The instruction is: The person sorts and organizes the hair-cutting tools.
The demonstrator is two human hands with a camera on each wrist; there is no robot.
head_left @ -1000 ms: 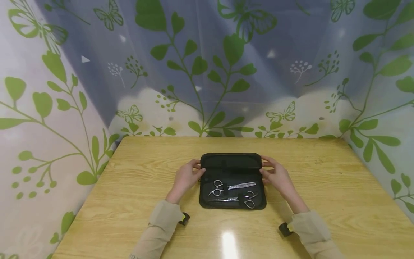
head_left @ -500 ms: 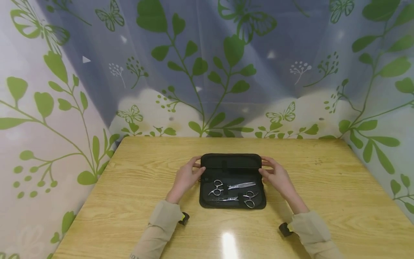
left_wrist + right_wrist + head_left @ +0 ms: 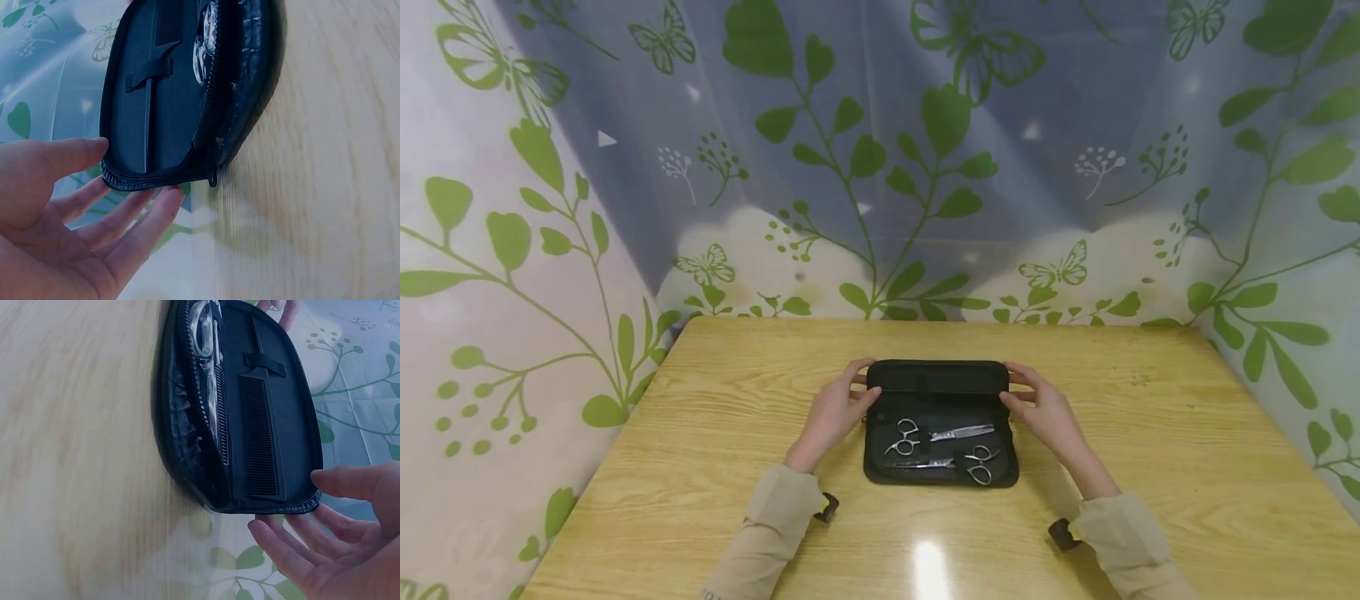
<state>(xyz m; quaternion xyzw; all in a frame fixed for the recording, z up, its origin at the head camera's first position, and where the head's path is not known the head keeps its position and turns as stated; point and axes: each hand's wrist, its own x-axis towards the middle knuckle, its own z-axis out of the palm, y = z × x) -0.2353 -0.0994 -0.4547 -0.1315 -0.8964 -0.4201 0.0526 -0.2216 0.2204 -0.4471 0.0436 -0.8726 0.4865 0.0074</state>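
My left grip [image 3: 831, 408] and right grip [image 3: 1045, 410] pinch opposite ends of lid [image 3: 962, 377] on black case [image 3: 880, 454]. Likely light, stiffish; corners best hold. Scissors [image 3: 964, 432] between grips, nearer me, probably slippery.

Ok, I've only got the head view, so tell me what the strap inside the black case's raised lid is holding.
Observer: A black comb; both wrist views show it tucked under the strap in the lid.
Operator: Tell me which way it lies.
Observer: Its toothed part lies toward the right hand, its thin tail toward the left hand.
Operator: Now check the lid's fold on the left hand's side.
Observer: The left wrist view shows a zip pull at that corner.
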